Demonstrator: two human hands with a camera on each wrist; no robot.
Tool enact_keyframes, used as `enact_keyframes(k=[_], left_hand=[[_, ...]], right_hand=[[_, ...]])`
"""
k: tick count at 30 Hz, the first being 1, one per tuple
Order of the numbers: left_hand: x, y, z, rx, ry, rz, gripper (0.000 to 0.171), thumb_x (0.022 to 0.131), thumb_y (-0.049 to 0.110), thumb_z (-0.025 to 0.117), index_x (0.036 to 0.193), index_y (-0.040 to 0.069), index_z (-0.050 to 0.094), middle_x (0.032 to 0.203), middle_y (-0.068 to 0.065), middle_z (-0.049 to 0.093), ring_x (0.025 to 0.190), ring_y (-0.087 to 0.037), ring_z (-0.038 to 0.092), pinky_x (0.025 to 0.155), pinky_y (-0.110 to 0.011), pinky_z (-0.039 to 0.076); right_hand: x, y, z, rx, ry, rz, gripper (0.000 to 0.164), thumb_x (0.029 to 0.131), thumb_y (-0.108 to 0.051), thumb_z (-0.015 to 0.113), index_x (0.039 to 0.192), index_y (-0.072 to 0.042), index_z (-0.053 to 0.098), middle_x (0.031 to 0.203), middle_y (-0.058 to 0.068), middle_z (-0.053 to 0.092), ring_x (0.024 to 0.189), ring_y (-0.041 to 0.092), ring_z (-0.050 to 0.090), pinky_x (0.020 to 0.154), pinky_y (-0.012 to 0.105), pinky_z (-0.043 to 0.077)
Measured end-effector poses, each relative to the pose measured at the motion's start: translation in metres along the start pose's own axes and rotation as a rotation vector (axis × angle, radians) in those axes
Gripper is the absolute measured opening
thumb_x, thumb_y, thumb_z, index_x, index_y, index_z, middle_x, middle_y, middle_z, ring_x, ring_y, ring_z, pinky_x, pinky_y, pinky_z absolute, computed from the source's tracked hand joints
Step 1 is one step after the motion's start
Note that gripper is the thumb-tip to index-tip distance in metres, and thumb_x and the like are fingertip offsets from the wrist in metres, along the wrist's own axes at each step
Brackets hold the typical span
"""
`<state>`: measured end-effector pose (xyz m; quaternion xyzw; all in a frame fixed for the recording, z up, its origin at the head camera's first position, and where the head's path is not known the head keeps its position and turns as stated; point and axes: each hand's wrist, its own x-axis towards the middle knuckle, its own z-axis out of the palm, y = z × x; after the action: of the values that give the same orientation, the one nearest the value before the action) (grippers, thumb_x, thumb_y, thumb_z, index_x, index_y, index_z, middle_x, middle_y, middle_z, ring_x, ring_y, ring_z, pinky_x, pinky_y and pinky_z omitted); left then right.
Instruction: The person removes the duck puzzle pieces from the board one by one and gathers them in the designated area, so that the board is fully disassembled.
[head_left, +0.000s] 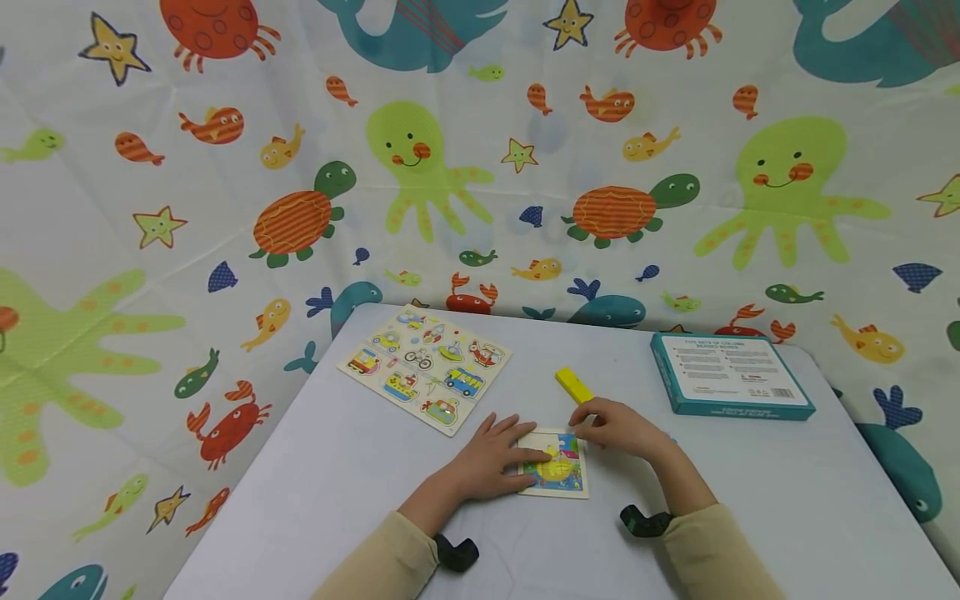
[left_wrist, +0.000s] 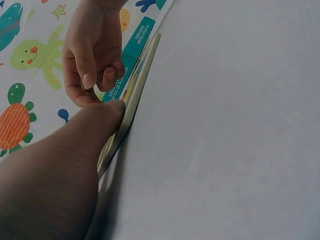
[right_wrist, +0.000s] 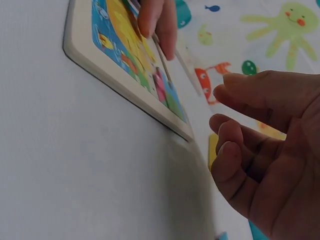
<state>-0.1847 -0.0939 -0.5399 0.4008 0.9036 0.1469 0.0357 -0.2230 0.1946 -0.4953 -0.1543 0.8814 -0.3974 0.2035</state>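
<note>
Jigsaw puzzle (head_left: 567,477) in a pale frame lies on the white table (head_left: 300,533), in front of the person and between the hands; a yellow figure shows on it. Left hand (head_left: 489,460): fingers straight and spread, reaching over the puzzle's left side; grips nothing. Right hand (head_left: 621,429): just beside the puzzle's upper right corner, fingers loosely bent, thumb side uppermost in its wrist view; nothing seen in its grasp. Yellow block (head_left: 573,385) lies just beyond the right hand. Vehicle picture board (head_left: 411,398) lies farther off, to the left; teal-edged box (head_left: 733,377) sits to the right.
</note>
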Motion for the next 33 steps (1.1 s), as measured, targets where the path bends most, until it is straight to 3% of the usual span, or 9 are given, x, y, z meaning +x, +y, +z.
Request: enact_keyframes(k=[9, 22, 28, 33], left_hand=[[-0.001, 0.000, 0.000, 0.014, -0.004, 0.006, 0.045, 0.098, 0.061, 0.046, 0.142, 0.055, 0.042, 0.163, 0.005, 0.029, 0.152, -0.030, 0.022, 0.121, -0.063, 0.014], [-0.001, 0.001, -0.001, 0.032, 0.003, 0.012, 0.046, 0.098, 0.061, 0.045, 0.143, 0.053, 0.043, 0.163, 0.003, 0.030, 0.152, -0.030, 0.022, 0.121, -0.062, 0.015], [-0.001, 0.003, -0.001, 0.030, 0.003, 0.006, 0.046, 0.098, 0.061, 0.044, 0.143, 0.052, 0.044, 0.162, 0.004, 0.030, 0.152, -0.030, 0.023, 0.121, -0.063, 0.016], [0.000, 0.003, -0.001, 0.032, 0.002, 0.005, 0.046, 0.098, 0.062, 0.044, 0.143, 0.053, 0.043, 0.162, 0.004, 0.030, 0.152, -0.030, 0.023, 0.121, -0.063, 0.016]], right_hand=[[0.010, 0.000, 0.014, -0.100, -0.003, -0.055, 0.009, 0.092, -0.022, 0.069, 0.096, -0.028, 0.074, 0.107, -0.004, 0.065, 0.096, 0.018, 0.054, 0.082, 0.031, 0.049], [0.010, -0.007, 0.019, -0.126, -0.054, -0.075, 0.009, 0.091, -0.022, 0.071, 0.099, -0.025, 0.075, 0.107, -0.001, 0.060, 0.094, 0.018, 0.052, 0.078, 0.029, 0.047], [0.012, -0.007, 0.020, -0.132, -0.066, -0.100, 0.010, 0.094, -0.018, 0.066, 0.091, -0.023, 0.074, 0.102, 0.001, 0.056, 0.092, 0.018, 0.051, 0.076, 0.031, 0.046], [0.014, -0.007, 0.021, -0.133, -0.060, -0.094, 0.013, 0.096, -0.017, 0.063, 0.094, -0.025, 0.073, 0.103, 0.000, 0.057, 0.094, 0.018, 0.051, 0.079, 0.032, 0.045]])
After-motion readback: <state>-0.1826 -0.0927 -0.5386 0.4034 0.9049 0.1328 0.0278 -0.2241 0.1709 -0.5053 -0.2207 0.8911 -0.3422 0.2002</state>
